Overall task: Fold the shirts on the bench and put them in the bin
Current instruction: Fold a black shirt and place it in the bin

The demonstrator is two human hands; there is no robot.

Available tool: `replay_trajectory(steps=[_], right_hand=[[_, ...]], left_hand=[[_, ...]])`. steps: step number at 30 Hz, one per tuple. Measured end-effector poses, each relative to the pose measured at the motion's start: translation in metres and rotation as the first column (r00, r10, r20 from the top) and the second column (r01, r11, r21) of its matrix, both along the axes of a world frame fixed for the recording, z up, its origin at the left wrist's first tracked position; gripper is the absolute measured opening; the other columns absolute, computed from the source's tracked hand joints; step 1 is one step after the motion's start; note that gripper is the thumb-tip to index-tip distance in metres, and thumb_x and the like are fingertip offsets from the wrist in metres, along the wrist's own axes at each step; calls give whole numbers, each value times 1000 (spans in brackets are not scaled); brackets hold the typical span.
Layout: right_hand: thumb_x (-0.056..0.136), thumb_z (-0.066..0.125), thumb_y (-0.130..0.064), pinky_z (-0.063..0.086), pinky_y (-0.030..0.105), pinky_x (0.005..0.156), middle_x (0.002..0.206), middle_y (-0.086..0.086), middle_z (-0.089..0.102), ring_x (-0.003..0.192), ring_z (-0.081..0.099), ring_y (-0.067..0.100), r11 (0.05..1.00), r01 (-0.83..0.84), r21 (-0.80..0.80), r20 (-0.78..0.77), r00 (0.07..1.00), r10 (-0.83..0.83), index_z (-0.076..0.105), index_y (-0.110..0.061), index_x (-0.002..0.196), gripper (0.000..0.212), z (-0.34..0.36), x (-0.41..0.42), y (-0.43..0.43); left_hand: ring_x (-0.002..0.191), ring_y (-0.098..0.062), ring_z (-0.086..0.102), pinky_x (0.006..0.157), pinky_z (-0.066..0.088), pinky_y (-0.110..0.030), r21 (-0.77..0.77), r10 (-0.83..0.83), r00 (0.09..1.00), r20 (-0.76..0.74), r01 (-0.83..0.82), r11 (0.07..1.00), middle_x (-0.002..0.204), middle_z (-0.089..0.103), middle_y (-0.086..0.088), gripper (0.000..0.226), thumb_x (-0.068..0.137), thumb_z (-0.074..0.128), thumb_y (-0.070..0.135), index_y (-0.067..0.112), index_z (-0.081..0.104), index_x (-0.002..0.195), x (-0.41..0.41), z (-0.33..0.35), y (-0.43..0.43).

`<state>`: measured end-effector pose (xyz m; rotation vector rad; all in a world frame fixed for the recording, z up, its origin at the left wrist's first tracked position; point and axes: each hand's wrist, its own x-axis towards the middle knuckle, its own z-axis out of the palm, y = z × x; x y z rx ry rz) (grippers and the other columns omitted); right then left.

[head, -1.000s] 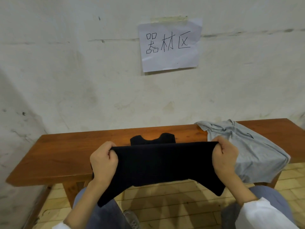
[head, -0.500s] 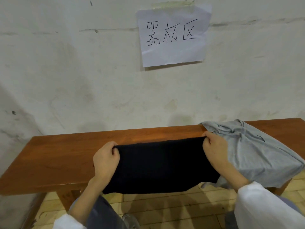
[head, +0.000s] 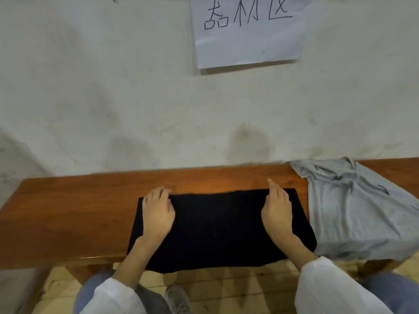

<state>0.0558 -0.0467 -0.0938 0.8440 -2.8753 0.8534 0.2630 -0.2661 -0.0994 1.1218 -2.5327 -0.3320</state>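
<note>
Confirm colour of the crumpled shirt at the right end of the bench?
Plain light grey shirt, no pattern visible, in the head view, beside the black shirt.

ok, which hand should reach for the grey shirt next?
Right, probably. The right hand lies flat on the black shirt near the edge that borders the grey shirt. The left hand presses the far side, across the whole black shirt.
</note>
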Motion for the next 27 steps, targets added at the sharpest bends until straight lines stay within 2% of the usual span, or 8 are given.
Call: replay_trajectory(steps=[5,10,16,18,20,22,24,27], right_hand=[[93,55,-14,39,39,92,114,9,61,109,53,28,996,18,-82,-78,997,-25,62,-7,105,15,-6,-19,11],[95,50,-10,37,29,83,105,17,53,96,50,28,920,157,-360,-62,980,-191,56,0,103,14,6,-18,1],[88,60,-9,37,46,98,122,13,55,117,48,33,993,114,-23,-52,992,-115,59,-8,112,24,13,-17,-17],[88,59,-9,34,44,107,133,12,48,128,41,30,991,71,-113,-66,995,-79,53,-7,125,38,20,13,-16],[92,56,-18,25,38,114,147,9,35,139,28,26,986,-10,-167,3,1000,10,36,-5,142,55,22,57,-10],[96,41,-44,4,32,117,157,5,12,146,6,21,996,-56,-69,140,988,65,11,-6,151,73,14,94,-7],[88,7,-69,-5,32,116,159,10,4,147,0,22,992,-58,110,194,980,36,4,-5,151,90,-1,108,-8],[90,-3,-66,22,46,113,147,22,36,139,32,34,957,-50,286,64,997,33,35,4,141,95,-7,99,-18]], left_hand=[[89,-28,52,78,35,-34,-26,-66,988,-141,63,998,95,56,-8,9,93,47,6,8,55,93,17,4,-13],[79,-28,49,72,30,-35,-171,43,952,-302,-99,980,88,56,-10,17,93,39,11,5,56,95,15,16,-8],[99,-39,55,85,41,-50,-94,147,989,-14,-148,985,103,58,-17,25,79,62,-6,5,61,102,-1,8,-13],[114,-36,52,99,39,-49,-90,46,996,-79,-53,995,116,57,-16,38,74,60,-12,5,62,108,-7,13,-1],[128,-31,45,110,32,-44,-103,-228,970,-83,219,970,131,55,-12,43,77,58,-12,8,63,115,-14,17,14],[143,-22,25,118,15,-37,-61,-467,883,56,470,881,149,39,-3,41,92,49,5,14,55,131,-20,13,26],[145,-9,1,118,-4,-28,32,-509,848,151,510,860,157,19,5,50,99,21,36,22,36,145,-24,9,29],[142,-4,-11,115,-11,-27,29,-427,876,225,432,901,159,8,7,70,89,-3,52,26,20,150,-27,3,30]])
